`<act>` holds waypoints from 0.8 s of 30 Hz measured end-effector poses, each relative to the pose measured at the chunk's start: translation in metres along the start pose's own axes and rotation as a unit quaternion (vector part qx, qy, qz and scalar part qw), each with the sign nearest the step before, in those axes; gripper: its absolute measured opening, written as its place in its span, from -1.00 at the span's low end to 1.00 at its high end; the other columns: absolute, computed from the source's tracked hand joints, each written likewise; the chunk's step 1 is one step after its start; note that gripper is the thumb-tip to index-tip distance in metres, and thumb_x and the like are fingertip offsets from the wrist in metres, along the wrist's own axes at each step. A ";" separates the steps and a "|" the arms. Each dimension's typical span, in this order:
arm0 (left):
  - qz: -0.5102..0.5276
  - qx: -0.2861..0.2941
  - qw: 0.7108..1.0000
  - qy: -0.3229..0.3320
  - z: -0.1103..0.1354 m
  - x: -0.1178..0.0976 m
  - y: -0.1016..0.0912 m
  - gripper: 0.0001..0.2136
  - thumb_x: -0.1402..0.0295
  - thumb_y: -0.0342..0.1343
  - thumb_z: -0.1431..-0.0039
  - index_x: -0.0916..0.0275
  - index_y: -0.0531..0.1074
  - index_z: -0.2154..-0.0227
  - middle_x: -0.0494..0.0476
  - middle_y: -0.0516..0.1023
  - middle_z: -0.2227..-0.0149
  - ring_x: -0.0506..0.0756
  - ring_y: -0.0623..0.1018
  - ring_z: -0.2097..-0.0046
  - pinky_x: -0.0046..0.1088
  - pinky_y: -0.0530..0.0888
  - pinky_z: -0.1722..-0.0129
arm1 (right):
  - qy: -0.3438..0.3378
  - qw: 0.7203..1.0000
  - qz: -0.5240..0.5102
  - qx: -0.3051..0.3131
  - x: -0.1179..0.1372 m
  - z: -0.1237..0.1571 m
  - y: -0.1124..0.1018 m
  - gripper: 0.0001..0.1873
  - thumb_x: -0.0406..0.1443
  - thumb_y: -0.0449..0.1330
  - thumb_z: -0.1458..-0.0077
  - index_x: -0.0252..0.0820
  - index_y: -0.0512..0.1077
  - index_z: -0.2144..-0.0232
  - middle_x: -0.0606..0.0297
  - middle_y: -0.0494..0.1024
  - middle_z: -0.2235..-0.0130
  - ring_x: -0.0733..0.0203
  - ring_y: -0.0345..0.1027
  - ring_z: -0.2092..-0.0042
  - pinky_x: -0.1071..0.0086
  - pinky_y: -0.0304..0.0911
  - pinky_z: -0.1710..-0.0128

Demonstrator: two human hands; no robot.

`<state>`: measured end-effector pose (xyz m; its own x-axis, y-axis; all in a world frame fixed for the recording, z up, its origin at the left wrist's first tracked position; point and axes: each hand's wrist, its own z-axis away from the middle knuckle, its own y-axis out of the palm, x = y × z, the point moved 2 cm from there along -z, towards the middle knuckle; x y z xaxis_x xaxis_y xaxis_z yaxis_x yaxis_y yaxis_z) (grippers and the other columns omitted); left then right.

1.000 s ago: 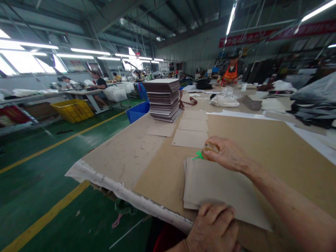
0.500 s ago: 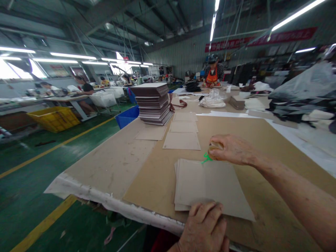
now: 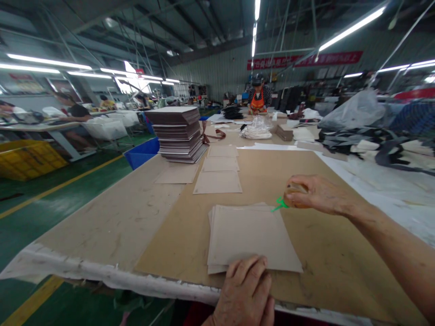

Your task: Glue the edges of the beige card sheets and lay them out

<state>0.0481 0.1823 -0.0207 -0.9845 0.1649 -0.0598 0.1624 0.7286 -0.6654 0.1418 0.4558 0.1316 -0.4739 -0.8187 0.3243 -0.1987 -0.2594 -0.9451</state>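
Note:
A small stack of grey-beige board sheets (image 3: pixel 251 237) lies on the brown board surface in front of me, its edges slightly fanned at the left. My left hand (image 3: pixel 246 290) rests on the near edge of the stack, palm down with the fingers laid out. My right hand (image 3: pixel 314 194) is closed around a rounded amber object (image 3: pixel 295 194), largely covered by the fingers, so its kind is unclear. From its left side sticks a bright green ragged tip (image 3: pixel 280 204), over the far right corner of the top sheet; I cannot tell whether it touches.
Beyond the stack, several single sheets (image 3: pixel 217 182) lie in a row. A tall pile of boards (image 3: pixel 178 136) stands at the table's left edge, near a blue bin (image 3: pixel 142 151). Plastic-covered dark material (image 3: pixel 353 117) is at right. A person in an orange apron (image 3: pixel 258 102) is across the table.
My right hand has moved right along the far edge of the stack with the amber object, to its far right corner. My left hand stays on the near edge. The view has turned slightly right.

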 end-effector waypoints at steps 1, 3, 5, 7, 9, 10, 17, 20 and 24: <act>0.002 0.001 1.000 -0.001 0.000 0.000 -0.001 -0.74 0.24 0.12 -0.15 0.23 0.53 0.14 0.12 0.56 -0.07 0.16 0.44 -0.11 -0.25 0.27 -0.10 | 0.004 1.000 -0.001 -0.002 -0.003 0.001 0.000 -0.59 0.10 0.09 -0.12 -0.09 0.41 0.36 0.40 0.44 0.43 0.15 0.32 0.39 0.32 0.02 0.44; 0.004 0.004 1.000 -0.003 -0.001 -0.001 -0.002 -0.74 0.25 0.13 -0.16 0.23 0.53 0.15 0.12 0.56 -0.07 0.17 0.44 -0.11 -0.25 0.28 -0.10 | 0.010 1.000 0.001 -0.010 -0.007 0.002 -0.001 -0.60 0.09 0.10 -0.11 -0.09 0.42 0.34 0.39 0.46 0.40 0.14 0.34 0.36 0.32 0.03 0.43; 0.004 0.007 1.000 -0.006 -0.001 -0.002 -0.003 -0.75 0.24 0.12 -0.16 0.22 0.53 0.15 0.11 0.56 -0.07 0.18 0.44 -0.11 -0.24 0.29 -0.10 | 0.008 1.000 -0.005 -0.015 -0.010 0.004 -0.001 -0.61 0.08 0.11 -0.12 -0.09 0.43 0.31 0.38 0.49 0.36 0.13 0.36 0.33 0.32 0.05 0.40; 0.006 0.013 1.000 -0.010 -0.002 -0.002 -0.004 -0.75 0.25 0.11 -0.17 0.21 0.53 0.14 0.12 0.55 -0.08 0.18 0.44 -0.11 -0.24 0.29 -0.10 | -0.003 1.000 -0.011 -0.017 -0.010 0.008 -0.002 -0.62 0.06 0.11 -0.13 -0.10 0.42 0.30 0.37 0.49 0.34 0.13 0.36 0.31 0.32 0.06 0.38; 0.012 0.020 1.000 -0.016 -0.002 -0.003 -0.006 -0.75 0.26 0.10 -0.18 0.22 0.52 0.13 0.13 0.55 -0.09 0.18 0.44 -0.12 -0.24 0.28 -0.13 | -0.010 1.000 -0.006 -0.019 -0.008 0.015 -0.002 -0.63 0.05 0.11 -0.15 -0.10 0.42 0.32 0.37 0.47 0.35 0.14 0.35 0.32 0.32 0.05 0.39; 0.016 0.022 0.999 -0.018 -0.003 -0.003 -0.006 -0.75 0.27 0.10 -0.19 0.23 0.52 0.13 0.13 0.54 -0.09 0.18 0.43 -0.13 -0.24 0.27 -0.14 | -0.015 1.000 0.000 -0.020 -0.006 0.019 -0.003 -0.64 0.04 0.11 -0.16 -0.10 0.42 0.33 0.37 0.47 0.35 0.14 0.35 0.33 0.32 0.05 0.39; 0.029 0.034 0.999 -0.022 -0.001 -0.005 -0.007 -0.74 0.28 0.09 -0.21 0.23 0.52 0.10 0.15 0.52 -0.13 0.18 0.41 -0.16 -0.21 0.22 -0.17 | -0.053 0.999 0.012 -0.004 0.011 0.055 -0.003 -0.71 -0.03 0.11 -0.21 -0.07 0.45 0.21 0.31 0.50 0.20 0.08 0.38 0.21 0.28 0.13 0.26; 0.029 0.037 0.999 -0.020 0.000 -0.005 -0.007 -0.74 0.28 0.09 -0.21 0.24 0.51 0.10 0.17 0.51 -0.14 0.20 0.40 -0.17 -0.19 0.22 -0.17 | -0.072 0.997 0.004 0.012 0.019 0.069 -0.005 -0.72 -0.04 0.10 -0.24 -0.08 0.44 0.21 0.28 0.49 0.18 0.05 0.37 0.17 0.24 0.16 0.21; 0.034 0.050 0.998 -0.023 -0.001 -0.004 -0.007 -0.75 0.31 0.10 -0.21 0.26 0.51 0.10 0.18 0.51 -0.14 0.20 0.39 -0.18 -0.19 0.21 -0.19 | -0.083 0.996 -0.005 0.038 0.030 0.088 -0.009 -0.72 -0.04 0.09 -0.27 -0.08 0.43 0.28 0.28 0.47 0.24 0.08 0.36 0.24 0.24 0.16 0.26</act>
<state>0.0514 0.1769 -0.0149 -0.9739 0.1784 -0.1403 0.2235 0.6461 -0.7298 0.2043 0.3883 0.1464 -0.3232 -0.8872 0.3293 -0.1341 -0.3016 -0.9440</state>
